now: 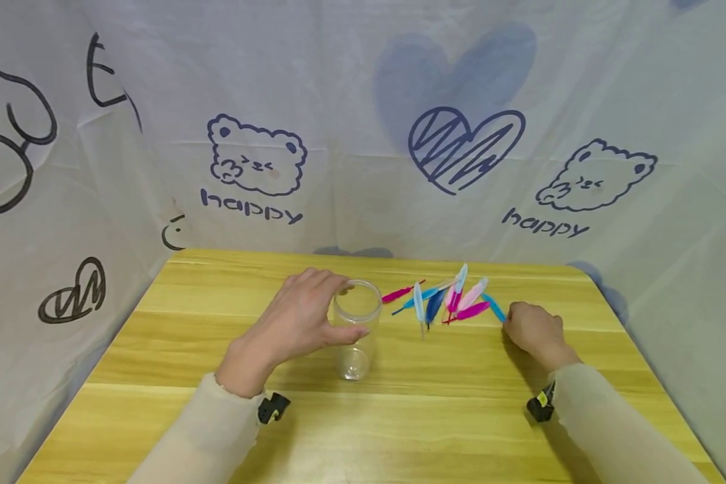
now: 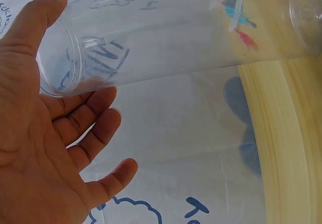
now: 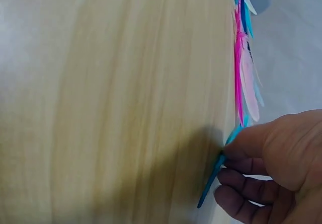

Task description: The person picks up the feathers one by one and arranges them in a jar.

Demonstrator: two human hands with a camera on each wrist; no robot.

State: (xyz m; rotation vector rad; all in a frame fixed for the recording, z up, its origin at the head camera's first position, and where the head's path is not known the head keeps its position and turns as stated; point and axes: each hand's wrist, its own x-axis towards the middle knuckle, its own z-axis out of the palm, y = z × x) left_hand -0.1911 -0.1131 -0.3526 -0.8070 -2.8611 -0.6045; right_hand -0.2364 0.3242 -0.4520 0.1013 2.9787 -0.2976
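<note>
A tall, clear plastic cup stands upright on the table, left of the feathers. My left hand grips it near its rim, thumb on the near side and fingers round the far side. In the left wrist view the thumb and forefinger meet the cup's open end, while the other fingers spread loosely. At the right end of the pile, my right hand pinches a blue feather between thumb and fingers. Its dark quill end sticks out past the fingertips in the right wrist view.
Several loose feathers lie in a heap at the back of the wooden table: a magenta feather, a navy feather, a pale pink feather and others. A printed white cloth hangs behind the table's far edge.
</note>
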